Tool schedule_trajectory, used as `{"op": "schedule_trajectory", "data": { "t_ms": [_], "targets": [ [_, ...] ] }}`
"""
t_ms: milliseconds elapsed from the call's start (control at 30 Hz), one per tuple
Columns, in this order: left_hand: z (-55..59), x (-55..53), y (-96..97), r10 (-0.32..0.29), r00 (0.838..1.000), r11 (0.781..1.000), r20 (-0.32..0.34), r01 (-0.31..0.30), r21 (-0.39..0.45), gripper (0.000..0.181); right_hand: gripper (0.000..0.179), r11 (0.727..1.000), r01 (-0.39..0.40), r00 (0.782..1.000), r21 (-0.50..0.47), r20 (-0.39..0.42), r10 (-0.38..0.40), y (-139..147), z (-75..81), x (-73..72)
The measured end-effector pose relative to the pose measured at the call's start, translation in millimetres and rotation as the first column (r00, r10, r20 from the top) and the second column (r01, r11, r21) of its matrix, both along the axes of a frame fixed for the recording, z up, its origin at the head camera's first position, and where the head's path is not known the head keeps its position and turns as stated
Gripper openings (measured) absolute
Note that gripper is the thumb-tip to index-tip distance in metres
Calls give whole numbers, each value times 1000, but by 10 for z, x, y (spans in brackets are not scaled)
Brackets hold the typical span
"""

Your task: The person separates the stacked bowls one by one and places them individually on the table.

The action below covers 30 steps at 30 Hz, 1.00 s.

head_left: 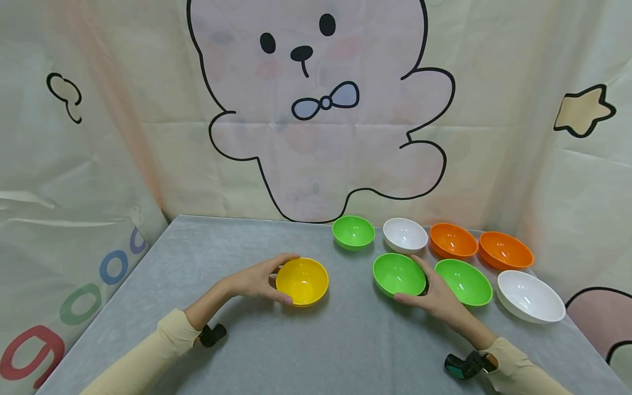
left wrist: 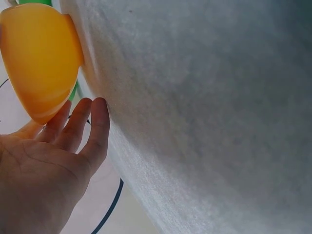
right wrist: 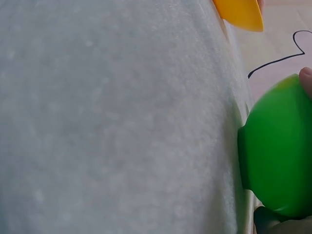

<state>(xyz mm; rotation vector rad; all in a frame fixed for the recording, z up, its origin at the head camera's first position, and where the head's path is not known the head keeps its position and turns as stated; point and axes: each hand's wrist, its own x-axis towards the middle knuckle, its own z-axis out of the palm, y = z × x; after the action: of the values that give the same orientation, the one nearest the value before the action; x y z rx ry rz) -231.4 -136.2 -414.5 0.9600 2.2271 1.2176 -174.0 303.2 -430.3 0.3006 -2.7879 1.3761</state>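
In the head view, my left hand (head_left: 259, 278) grips a yellow bowl (head_left: 302, 282) from its left side, thumb at the near edge and index finger at the far rim. The left wrist view shows the other fingers (left wrist: 100, 124) extended below the side of that bowl (left wrist: 41, 58). My right hand (head_left: 436, 291) holds a green bowl (head_left: 399, 274) from its right, thumb at the near side and fingers at the far rim. Both bowls are upright, at or close to the cloth. In the right wrist view the green bowl (right wrist: 280, 151) hides most of the hand.
A second green bowl (head_left: 463, 282) sits just right of my right hand, with a white bowl (head_left: 530, 296) beyond it. Behind stand another green bowl (head_left: 353, 232), a white bowl (head_left: 405, 236) and two orange bowls (head_left: 453, 240). Grey cloth (head_left: 316, 351) covers the table; a printed curtain (head_left: 316, 164) hangs behind.
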Motion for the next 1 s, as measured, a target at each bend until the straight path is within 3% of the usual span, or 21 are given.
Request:
{"op": "schedule_trajectory", "data": {
  "t_ms": [367,667,1000],
  "targets": [
    [-8,-13,21,3,1000,1000,-9,-3,-17,97,105,1000,8,1000,10,30,-8,-15,-5,10],
    [9,5,53,22,996,996,-87,-30,-85,112,104,1000,-2,1000,28,23,1,-41,41,28],
    [-3,31,92,32,989,996,-147,-43,-76,111,105,999,7,999,47,33,-9,-22,12,17]
  ]
}}
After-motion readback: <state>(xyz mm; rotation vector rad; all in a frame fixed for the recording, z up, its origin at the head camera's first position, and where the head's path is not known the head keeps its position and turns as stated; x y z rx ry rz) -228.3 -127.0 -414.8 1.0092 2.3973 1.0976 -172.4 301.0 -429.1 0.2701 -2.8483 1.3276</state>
